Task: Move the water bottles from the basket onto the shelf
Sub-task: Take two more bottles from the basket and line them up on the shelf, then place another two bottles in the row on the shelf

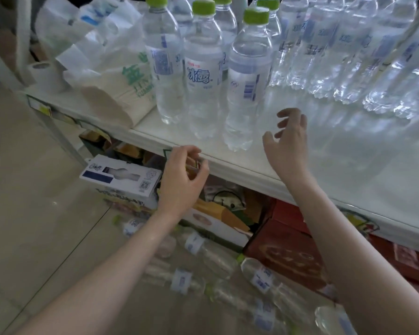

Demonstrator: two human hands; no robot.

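The water bottles you have already placed stand upright on the white shelf, green caps up, three of them in a front row near the edge with more crowded behind and a long rank running off to the right. Others lie on their sides low in the picture, the lying bottles overlapping one another (the basket itself cannot be made out around them, so you cannot tell where its rim runs).

Your right hand hovers over the shelf just right of the front-row bottles, fingers spread and curled, holding nothing and touching none of them. Your left hand hangs at the shelf's front edge, below the front row, fingers loosely curled toward the thumb with nothing in them.

To the left on the shelf sit a plastic bag with green lettering, a stack of beige paper against it, and a toilet roll further left. Under the shelf, a white-and-blue box rests on other cartons, and red boxes lie to the right.
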